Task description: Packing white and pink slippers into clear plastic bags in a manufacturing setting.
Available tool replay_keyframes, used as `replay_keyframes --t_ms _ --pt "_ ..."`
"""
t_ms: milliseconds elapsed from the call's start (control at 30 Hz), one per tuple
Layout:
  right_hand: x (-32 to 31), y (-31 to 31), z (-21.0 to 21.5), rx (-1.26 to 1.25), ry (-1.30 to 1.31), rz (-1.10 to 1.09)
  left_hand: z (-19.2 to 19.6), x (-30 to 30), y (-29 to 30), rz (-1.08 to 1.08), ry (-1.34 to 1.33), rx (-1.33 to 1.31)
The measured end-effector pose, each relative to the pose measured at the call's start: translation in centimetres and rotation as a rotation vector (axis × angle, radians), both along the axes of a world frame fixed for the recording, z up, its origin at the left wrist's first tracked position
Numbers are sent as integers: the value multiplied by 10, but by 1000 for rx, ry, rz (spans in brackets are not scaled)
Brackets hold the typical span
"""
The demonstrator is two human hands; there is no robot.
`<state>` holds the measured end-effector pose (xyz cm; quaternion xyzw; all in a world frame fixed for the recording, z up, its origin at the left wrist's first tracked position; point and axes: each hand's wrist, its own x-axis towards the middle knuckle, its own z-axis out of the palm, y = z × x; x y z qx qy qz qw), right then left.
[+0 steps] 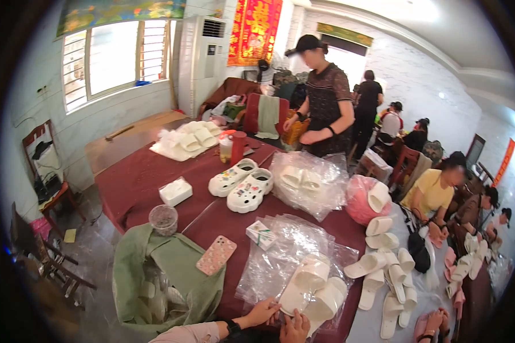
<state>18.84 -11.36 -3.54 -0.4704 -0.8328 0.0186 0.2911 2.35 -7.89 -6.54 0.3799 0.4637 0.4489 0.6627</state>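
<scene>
Lower centre of frame: white slipper pair [312, 291] gripped by left hand [262, 312] and right hand [295, 330], over clear plastic bags [280, 240] on maroon counter [137, 183].

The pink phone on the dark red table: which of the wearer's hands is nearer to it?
Left. The left hand grips the white slippers just right of and below the pink phone; the right hand sits farther right, under the slippers.

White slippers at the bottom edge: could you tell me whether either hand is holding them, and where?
Both hands, left hand and right hand, grip the white foam slippers at their near ends.
</scene>
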Motion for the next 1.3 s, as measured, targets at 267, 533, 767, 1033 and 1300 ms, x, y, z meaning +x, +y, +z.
replay_keyframes --t_ms 267,533,767,1033,1300 --pt "30 6 -8 -154 -159 157 -7 2 -2 3 82 100" --pt "41 2 1 -150 44 -131 3 4 -3 4 98 47" --pt "57 13 -18 -333 38 -52 -3 4 2 -27 33 7" --pt "67 15 26 -337 -35 -53 -4 2 0 7 20 -20" --pt "79 17 8 -270 -80 -49 -1 4 1 9 14 -14"
